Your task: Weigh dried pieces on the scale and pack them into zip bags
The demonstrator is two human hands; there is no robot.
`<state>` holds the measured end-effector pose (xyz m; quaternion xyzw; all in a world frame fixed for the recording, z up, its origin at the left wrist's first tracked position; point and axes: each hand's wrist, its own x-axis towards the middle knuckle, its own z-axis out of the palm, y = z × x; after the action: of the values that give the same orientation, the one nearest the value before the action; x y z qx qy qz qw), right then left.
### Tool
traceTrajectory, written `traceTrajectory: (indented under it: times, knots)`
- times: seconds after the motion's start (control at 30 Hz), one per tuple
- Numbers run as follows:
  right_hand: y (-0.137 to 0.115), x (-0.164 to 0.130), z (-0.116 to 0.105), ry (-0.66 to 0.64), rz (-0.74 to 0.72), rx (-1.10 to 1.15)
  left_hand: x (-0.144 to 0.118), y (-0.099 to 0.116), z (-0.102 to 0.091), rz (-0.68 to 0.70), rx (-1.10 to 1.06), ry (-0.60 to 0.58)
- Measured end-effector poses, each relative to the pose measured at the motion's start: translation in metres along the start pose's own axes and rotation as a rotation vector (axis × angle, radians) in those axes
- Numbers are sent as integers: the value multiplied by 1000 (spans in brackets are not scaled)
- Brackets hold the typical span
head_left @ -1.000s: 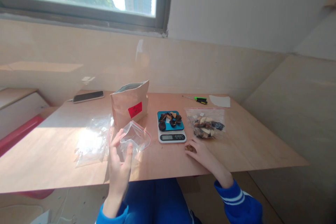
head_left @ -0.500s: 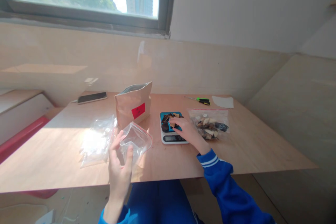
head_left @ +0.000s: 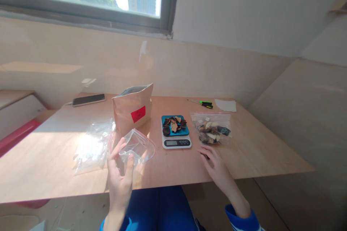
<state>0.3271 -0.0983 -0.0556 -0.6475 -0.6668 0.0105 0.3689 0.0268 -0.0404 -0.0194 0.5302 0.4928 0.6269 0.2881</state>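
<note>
My left hand [head_left: 120, 175] holds up a clear zip-lock bag [head_left: 139, 148] with a red seal line, its mouth spread open. Dried brown slices [head_left: 174, 125] are heaped on the blue plate of a white kitchen scale [head_left: 177, 143]. To the right of the scale, just above the table, is my right hand [head_left: 215, 166]. Its fingers are closed on a small dark dried piece [head_left: 206, 156], mostly hidden by them. Beyond that hand lies a sealed zip-lock bag [head_left: 196, 119] filled with dark and pale dried slices.
A brown paper pouch [head_left: 124, 115] with a red label stands open behind my left hand. Several flat clear bags [head_left: 92, 151] lie at the left. Farther back are a phone [head_left: 89, 100], a green-and-black screwdriver [head_left: 206, 104] and a white paper piece [head_left: 225, 105].
My right hand has left the slices on the scale and come right and toward me, with a small dark piece in its fingers. My left hand still holds the bag.
</note>
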Motion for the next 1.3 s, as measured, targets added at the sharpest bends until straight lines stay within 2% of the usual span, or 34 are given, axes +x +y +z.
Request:
traceTrajectory:
  times: [0.13,0.2,0.3,0.37,0.5,0.63,0.77,0.87,0.97,1.1,1.3]
  knots:
    - [-8,-33,16,113,74,-87,-2,0,1,-11,-20,8]
    - [-13,-45,25,129,102,-114,-3,0,3,-15,-20,-1]
    - [-19,-51,32,98,111,-111,-4,0,3,-19,-12,-8]
    - [-21,-45,31,82,100,-103,-4,0,3,-20,-9,-7]
    - [-29,0,20,37,-3,-70,-4,-2,3,-30,-19,-15]
    - [-38,82,17,-68,-127,-38,-6,-4,3,-41,-33,-13]
    - [-43,163,37,-271,-169,-120,-7,-4,1,-57,-40,-14]
    - [-44,201,59,-417,-161,-219,-5,-4,-2,-70,-22,-4]
    - [-43,217,76,-463,-145,-236,-2,-3,-5,-75,-12,5]
    - [-42,221,90,-463,-98,-243,1,-5,-7,-87,-8,19]
    - [-41,227,87,-339,-24,-157,-1,-7,-10,-113,-6,35]
